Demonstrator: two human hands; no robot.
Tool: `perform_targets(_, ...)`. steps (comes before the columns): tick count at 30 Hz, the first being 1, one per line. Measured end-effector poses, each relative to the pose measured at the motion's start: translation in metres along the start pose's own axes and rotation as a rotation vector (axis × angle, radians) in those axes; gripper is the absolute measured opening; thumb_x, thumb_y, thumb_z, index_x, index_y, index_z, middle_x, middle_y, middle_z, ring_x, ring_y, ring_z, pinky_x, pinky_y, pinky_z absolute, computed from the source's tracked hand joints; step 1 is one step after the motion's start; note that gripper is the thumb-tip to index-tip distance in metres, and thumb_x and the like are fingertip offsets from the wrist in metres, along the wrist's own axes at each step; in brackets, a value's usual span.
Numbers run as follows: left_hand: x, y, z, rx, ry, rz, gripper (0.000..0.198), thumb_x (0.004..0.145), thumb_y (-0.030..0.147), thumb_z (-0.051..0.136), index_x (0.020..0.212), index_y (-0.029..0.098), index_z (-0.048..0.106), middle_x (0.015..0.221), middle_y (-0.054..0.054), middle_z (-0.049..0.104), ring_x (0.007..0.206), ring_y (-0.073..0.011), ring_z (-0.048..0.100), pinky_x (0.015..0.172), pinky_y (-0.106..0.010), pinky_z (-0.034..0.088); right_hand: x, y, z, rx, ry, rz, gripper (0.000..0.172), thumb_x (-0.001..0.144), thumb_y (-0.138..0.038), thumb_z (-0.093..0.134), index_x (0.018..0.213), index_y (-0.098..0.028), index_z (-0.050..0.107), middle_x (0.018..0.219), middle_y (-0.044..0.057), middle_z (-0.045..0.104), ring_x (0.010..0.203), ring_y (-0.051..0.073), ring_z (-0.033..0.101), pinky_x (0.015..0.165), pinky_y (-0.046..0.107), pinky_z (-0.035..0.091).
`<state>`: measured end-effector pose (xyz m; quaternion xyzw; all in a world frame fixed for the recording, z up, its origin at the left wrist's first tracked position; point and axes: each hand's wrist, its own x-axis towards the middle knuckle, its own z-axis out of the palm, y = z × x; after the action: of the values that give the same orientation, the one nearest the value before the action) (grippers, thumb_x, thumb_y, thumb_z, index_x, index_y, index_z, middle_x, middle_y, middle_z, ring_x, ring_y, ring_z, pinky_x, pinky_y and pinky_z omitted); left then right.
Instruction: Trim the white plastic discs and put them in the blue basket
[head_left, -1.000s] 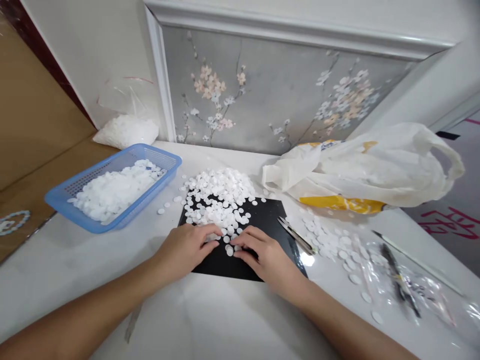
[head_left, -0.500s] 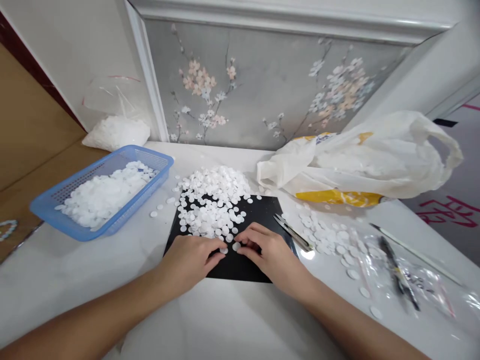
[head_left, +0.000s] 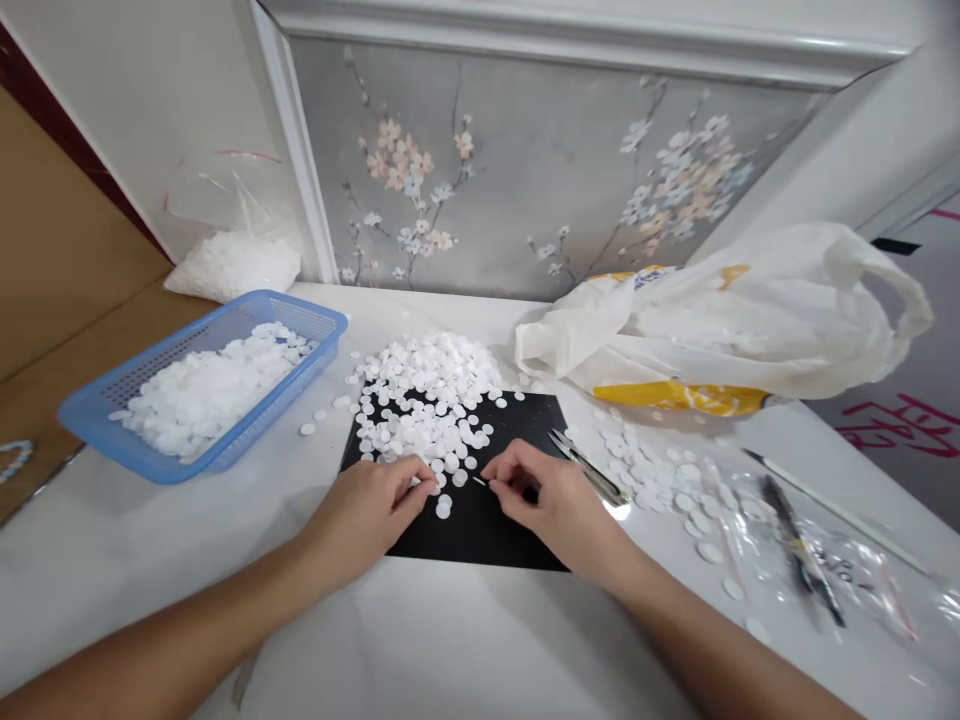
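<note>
My right hand (head_left: 536, 490) pinches a small white disc (head_left: 479, 482) between thumb and forefinger; the disc shows nearly edge-on. Thumb and forefinger of my left hand (head_left: 379, 505) are pressed together at the near side of a heap of white discs (head_left: 427, 430). Whatever sits between those left fingertips is too small to make out. Both hands hover over a black mat (head_left: 472, 535), which the heap partly covers. Loose discs (head_left: 444, 508) lie on the mat between the hands.
A blue basket (head_left: 217, 465) of discs stands at left, a clear bag (head_left: 236, 265) behind it. Tweezers (head_left: 589, 470) lie right of the mat. More discs (head_left: 652, 465), a black pen (head_left: 799, 550), a thin white tool (head_left: 832, 510) and a white plastic bag (head_left: 720, 320) are farther right.
The fingertips have moved apart, left hand leftward and right hand slightly rightward. The disc in my right hand has turned from face-on to edge-on. A disc now lies bare where my left fingertips were.
</note>
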<state>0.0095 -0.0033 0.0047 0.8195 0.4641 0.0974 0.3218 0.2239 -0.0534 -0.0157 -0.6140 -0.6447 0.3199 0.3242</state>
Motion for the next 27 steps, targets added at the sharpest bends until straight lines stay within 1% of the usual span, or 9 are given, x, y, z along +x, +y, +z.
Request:
perform_targets(3,0.000,0.000,-0.003,-0.280,-0.002,-0.048,0.025,0.089,0.039,0.044,0.075,0.020,0.052,0.053,0.007,0.037,0.049,-0.0090,0.032,0.048,-0.022,0.022,0.002,0.006,-0.009,0.067,0.028,0.096,0.007,0.080,-0.018,0.049,0.083,-0.023,0.053,0.077,-0.002,0.064,0.065,0.013,0.059,0.057,0.025,0.045)
perform_targets(6,0.001,0.000,-0.004,-0.501,-0.047,-0.072,0.029,0.088,0.043,0.045,0.071,0.019,0.046,0.057,0.007,0.035,0.050,-0.0081,0.027,0.047,-0.021,0.021,0.006,0.003,-0.014,0.079,-0.035,0.151,0.008,0.084,-0.025,0.048,0.085,-0.024,0.056,0.072,-0.003,0.060,0.059,0.012,0.057,0.053,0.024,0.043)
perform_targets(9,0.001,0.000,-0.004,-0.555,-0.079,-0.101,0.034,0.086,0.047,0.046,0.066,0.019,0.043,0.054,0.008,0.030,0.047,-0.0070,0.023,0.044,-0.021,0.018,0.013,-0.010,-0.014,-0.050,-0.125,0.122,0.007,0.081,-0.025,0.055,0.075,-0.023,0.058,0.062,-0.005,0.056,0.054,0.012,0.051,0.054,0.024,0.039)
perform_targets(13,0.000,0.000,-0.002,-0.549,-0.093,-0.117,0.036,0.084,0.047,0.049,0.063,0.019,0.041,0.051,0.009,0.028,0.044,-0.0065,0.022,0.042,-0.021,0.016,0.020,-0.023,-0.005,-0.124,-0.200,0.120,0.007,0.074,-0.019,0.063,0.070,-0.021,0.058,0.062,-0.004,0.058,0.058,0.013,0.053,0.055,0.025,0.038)
perform_targets(17,-0.001,0.001,-0.001,-0.598,-0.084,-0.135,0.033,0.083,0.043,0.050,0.063,0.019,0.040,0.049,0.009,0.033,0.043,-0.0058,0.025,0.041,-0.019,0.018,0.018,-0.016,0.004,-0.134,-0.202,0.097,0.009,0.073,-0.018,0.064,0.068,-0.020,0.057,0.065,-0.003,0.059,0.059,0.013,0.053,0.055,0.024,0.038)
perform_targets(20,-0.001,0.003,-0.003,-0.793,-0.133,-0.219,0.025,0.081,0.033,0.049,0.064,0.019,0.038,0.053,0.005,0.052,0.041,-0.0052,0.033,0.042,-0.019,0.020,0.015,-0.009,0.003,-0.156,-0.182,0.013,0.012,0.075,-0.020,0.064,0.066,-0.020,0.055,0.069,-0.003,0.060,0.059,0.012,0.052,0.056,0.024,0.038)
perform_targets(23,0.000,0.005,-0.007,-0.976,-0.199,-0.322,0.016,0.075,0.024,0.049,0.066,0.020,0.036,0.066,-0.001,0.064,0.042,-0.0057,0.039,0.041,-0.020,0.014,0.013,-0.006,0.001,-0.129,-0.151,0.053,0.011,0.074,-0.022,0.065,0.071,-0.021,0.055,0.066,-0.004,0.058,0.057,0.011,0.050,0.054,0.023,0.038)
perform_targets(25,0.001,0.005,-0.009,-1.021,-0.207,-0.337,0.010,0.073,0.023,0.049,0.072,0.020,0.040,0.062,0.000,0.063,0.042,-0.0065,0.038,0.041,-0.020,0.012,0.013,-0.006,0.001,-0.113,-0.142,0.078,0.009,0.075,-0.024,0.065,0.076,-0.021,0.057,0.064,-0.005,0.056,0.056,0.011,0.050,0.054,0.023,0.038)
perform_targets(27,0.002,0.004,-0.008,-0.953,-0.199,-0.293,0.005,0.075,0.024,0.048,0.077,0.020,0.046,0.053,0.004,0.054,0.042,-0.0071,0.033,0.042,-0.020,0.015,0.013,-0.007,0.001,-0.116,-0.144,0.051,0.005,0.076,-0.024,0.063,0.077,-0.021,0.059,0.065,-0.004,0.056,0.058,0.012,0.051,0.055,0.024,0.039)
